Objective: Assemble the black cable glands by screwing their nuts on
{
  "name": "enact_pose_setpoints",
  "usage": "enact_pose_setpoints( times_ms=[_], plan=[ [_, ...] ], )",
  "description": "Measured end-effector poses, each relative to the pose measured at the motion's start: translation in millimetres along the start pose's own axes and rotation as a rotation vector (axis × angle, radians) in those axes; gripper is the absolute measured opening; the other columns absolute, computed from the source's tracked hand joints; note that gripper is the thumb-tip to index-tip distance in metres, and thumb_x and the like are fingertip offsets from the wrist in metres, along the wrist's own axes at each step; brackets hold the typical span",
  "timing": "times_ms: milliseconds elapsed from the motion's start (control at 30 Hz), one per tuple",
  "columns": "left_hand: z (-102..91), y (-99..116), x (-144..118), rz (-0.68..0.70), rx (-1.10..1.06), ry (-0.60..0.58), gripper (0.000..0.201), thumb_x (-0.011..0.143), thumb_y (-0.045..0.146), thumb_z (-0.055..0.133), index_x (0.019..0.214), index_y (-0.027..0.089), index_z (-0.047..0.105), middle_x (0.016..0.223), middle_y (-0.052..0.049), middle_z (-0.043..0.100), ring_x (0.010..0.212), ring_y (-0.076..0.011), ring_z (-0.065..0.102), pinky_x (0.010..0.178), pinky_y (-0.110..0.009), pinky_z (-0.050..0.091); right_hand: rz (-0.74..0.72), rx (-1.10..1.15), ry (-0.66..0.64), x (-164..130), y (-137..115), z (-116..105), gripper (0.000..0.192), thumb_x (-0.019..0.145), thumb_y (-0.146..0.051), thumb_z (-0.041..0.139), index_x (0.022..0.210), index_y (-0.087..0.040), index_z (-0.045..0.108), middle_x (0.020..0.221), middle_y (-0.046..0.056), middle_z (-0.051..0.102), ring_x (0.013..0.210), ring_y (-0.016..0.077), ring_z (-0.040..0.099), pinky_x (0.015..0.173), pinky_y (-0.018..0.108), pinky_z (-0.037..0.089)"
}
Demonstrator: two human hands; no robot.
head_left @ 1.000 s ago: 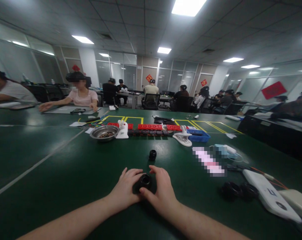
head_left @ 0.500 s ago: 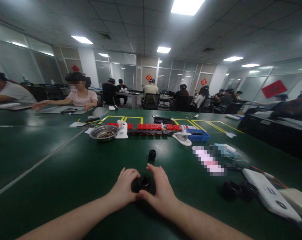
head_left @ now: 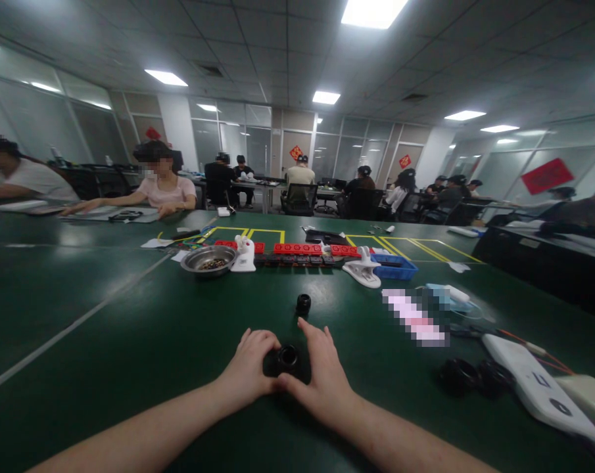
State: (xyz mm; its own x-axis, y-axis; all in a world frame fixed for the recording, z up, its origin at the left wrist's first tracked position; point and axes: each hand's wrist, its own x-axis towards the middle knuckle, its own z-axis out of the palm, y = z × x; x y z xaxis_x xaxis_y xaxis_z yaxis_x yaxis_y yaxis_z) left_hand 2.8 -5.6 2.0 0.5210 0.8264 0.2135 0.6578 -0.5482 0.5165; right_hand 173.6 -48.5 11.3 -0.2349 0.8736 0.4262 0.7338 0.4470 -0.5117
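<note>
Both my hands rest on the green table [head_left: 129, 341] around a small black ring-shaped part [head_left: 287, 358]. My left hand [head_left: 250, 368] grips it from the left and my right hand [head_left: 321, 378] grips it from the right, fingers curled about it. Its round opening faces up between my thumbs. A second small black cylindrical part [head_left: 303, 303] stands on the table a short way beyond my hands, touched by neither.
Farther back stand a metal bowl [head_left: 208, 261], white clips [head_left: 362, 270], a row of red and black blocks [head_left: 302, 253] and a blue tray [head_left: 393, 266]. Black rings [head_left: 475, 378] and white devices [head_left: 538, 387] lie at right. People sit at tables behind.
My hands and the black part have stayed in place; my right hand's fingers have shifted slightly over it. The view has drifted a little.
</note>
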Motion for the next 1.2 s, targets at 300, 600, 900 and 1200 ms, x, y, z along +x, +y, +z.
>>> enact_pose_setpoints(
  times_ms=[300, 600, 900, 1200],
  plan=[
    [-4.5, 6.0, -1.1, -0.019, -0.006, -0.011, 0.031, 0.057, 0.039, 0.064, 0.080, 0.022, 0.050, 0.094, -0.001, 0.053, 0.097, -0.0234, 0.047, 0.097, -0.052, 0.018, 0.004, 0.061, 0.002, -0.1, -4.7, -2.7, 0.058, 0.065, -0.019, 0.054, 0.119, -0.019, 0.033, 0.098, 0.005, 0.057, 0.102, 0.0227, 0.047, 0.101, 0.052, 0.010],
    [-2.0, 4.0, 0.2, -0.033, -0.009, -0.017, 0.032, 0.056, 0.035, 0.066, 0.080, 0.022, 0.050, 0.095, -0.002, 0.053, 0.098, -0.0237, 0.047, 0.098, -0.052, 0.016, 0.036, 0.049, -0.007, -2.0, -2.2, -0.1, 0.069, 0.065, -0.025, 0.056, 0.126, -0.016, 0.023, 0.121, 0.012, 0.043, 0.116, 0.0256, 0.035, 0.100, 0.053, 0.010],
    [-2.9, 4.6, 0.0, -0.027, -0.012, -0.016, 0.031, 0.056, 0.031, 0.066, 0.081, 0.022, 0.049, 0.094, -0.001, 0.053, 0.097, -0.0224, 0.047, 0.098, -0.051, 0.017, 0.061, 0.055, 0.025, 1.4, -5.6, 2.3, 0.058, 0.061, -0.023, 0.061, 0.114, -0.017, 0.038, 0.095, 0.006, 0.055, 0.096, 0.0236, 0.050, 0.098, 0.050, 0.021],
    [-3.5, 5.1, -0.9, -0.041, -0.024, -0.024, 0.031, 0.058, 0.037, 0.065, 0.080, 0.022, 0.050, 0.096, -0.002, 0.053, 0.100, -0.0243, 0.046, 0.099, -0.053, 0.015, 0.010, 0.095, -0.063, -2.9, -1.4, -0.2, 0.067, 0.063, -0.020, 0.053, 0.124, -0.017, 0.027, 0.123, 0.011, 0.042, 0.117, 0.0256, 0.034, 0.100, 0.054, 0.008]
  ],
)
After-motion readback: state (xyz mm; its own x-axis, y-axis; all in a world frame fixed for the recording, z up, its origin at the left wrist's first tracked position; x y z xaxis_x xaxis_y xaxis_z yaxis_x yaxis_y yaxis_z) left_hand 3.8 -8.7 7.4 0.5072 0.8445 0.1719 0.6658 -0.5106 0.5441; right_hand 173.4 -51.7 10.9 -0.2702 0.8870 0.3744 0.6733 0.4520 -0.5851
